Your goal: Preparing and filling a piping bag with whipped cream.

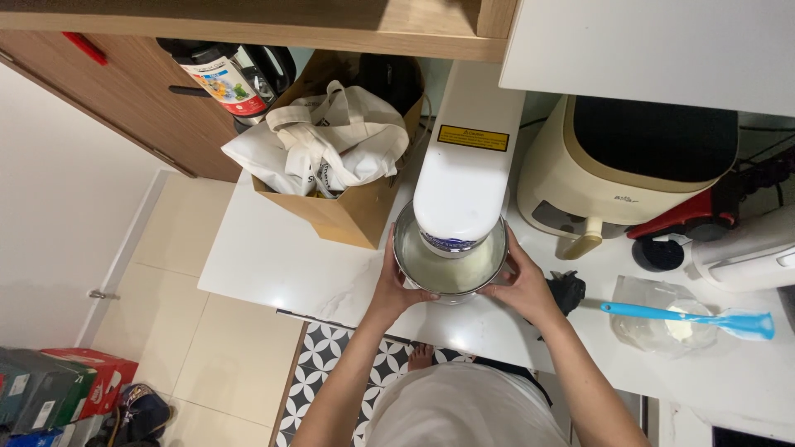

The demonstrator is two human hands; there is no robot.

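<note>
A steel mixing bowl [451, 277] with pale batter inside sits under the head of a white stand mixer [466, 157] on the white counter [281, 265]. My left hand [399, 285] grips the bowl's left rim and side. My right hand [523, 285] cups the bowl's right side. Both hands are pressed against the bowl. The mixer head hides the back part of the bowl.
A brown paper bag [344, 211] stuffed with white cloth bags stands left of the mixer. A cream air fryer [629, 165] stands to the right. A blue spatula [691, 317] lies across a clear plastic bag. A dark kettle [228, 74] is at the back left.
</note>
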